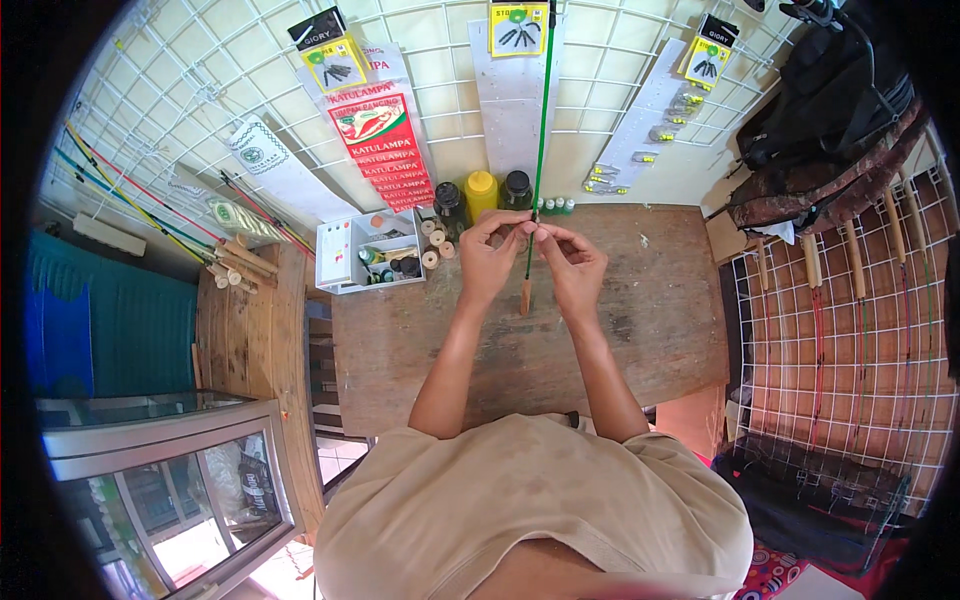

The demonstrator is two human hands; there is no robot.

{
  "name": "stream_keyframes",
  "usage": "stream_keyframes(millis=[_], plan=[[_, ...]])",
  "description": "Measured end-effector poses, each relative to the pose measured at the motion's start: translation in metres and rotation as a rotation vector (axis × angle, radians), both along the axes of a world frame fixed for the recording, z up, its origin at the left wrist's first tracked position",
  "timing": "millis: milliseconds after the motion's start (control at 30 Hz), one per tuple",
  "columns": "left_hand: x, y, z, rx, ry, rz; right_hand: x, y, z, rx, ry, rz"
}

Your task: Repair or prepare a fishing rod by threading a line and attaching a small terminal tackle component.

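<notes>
Blurry blob (pixel 660 587) up close, can't tell what, both hands (pixel 484 258) (pixel 577 268) stretched forward pinching a green rod (pixel 544 120) cut off up top

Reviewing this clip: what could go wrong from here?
The slim green rod might roll or slip, since the left hand and right hand pinch it only with their fingers. Its upper part appears beside a hanging packet and could brush it, though the gap is hard to judge. A sideways swing of the left hand might scatter the small round pieces nearby.
</notes>
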State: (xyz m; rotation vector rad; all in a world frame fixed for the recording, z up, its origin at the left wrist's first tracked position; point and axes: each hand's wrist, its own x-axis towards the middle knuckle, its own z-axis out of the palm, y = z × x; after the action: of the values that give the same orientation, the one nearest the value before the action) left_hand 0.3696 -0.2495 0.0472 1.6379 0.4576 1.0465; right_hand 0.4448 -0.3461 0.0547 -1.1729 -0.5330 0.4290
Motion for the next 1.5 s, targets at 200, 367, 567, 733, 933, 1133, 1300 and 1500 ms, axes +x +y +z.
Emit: stream_keyframes(millis=[200, 367, 567, 733, 933, 1133, 1300, 1500], plan=[[0.002, 0.002, 0.003, -0.036, -0.035, 0.012, 0.002, 0.001, 0.006, 0.012, 0.007, -0.003], [0.004, 0.001, -0.002, -0.053, -0.063, -0.007, 0.002, 0.001, 0.004, 0.020, 0.026, -0.013], [0.001, -0.002, -0.001, -0.073, -0.069, -0.019, 0.004, -0.002, -0.001, -0.031, 0.018, -0.005], [0.000, -0.001, 0.001, -0.026, -0.028, 0.000, 0.003, -0.002, 0.002, -0.028, 0.012, 0.001], [0.001, 0.000, 0.003, -0.025, -0.050, 0.000, 0.004, -0.001, 0.005, -0.012, 0.018, 0.008], [-0.001, 0.001, 0.011, 0.032, -0.020, -0.009, 0.005, 0.001, 0.007, 0.009, 0.022, 0.004], [-0.004, 0.001, 0.021, 0.095, -0.003, 0.001, 0.004, 0.002, 0.008, 0.040, -0.004, -0.001], [-0.006, -0.002, 0.037, 0.186, 0.142, 0.068, 0.002, 0.000, 0.011, -0.078, -0.363, -0.105]])
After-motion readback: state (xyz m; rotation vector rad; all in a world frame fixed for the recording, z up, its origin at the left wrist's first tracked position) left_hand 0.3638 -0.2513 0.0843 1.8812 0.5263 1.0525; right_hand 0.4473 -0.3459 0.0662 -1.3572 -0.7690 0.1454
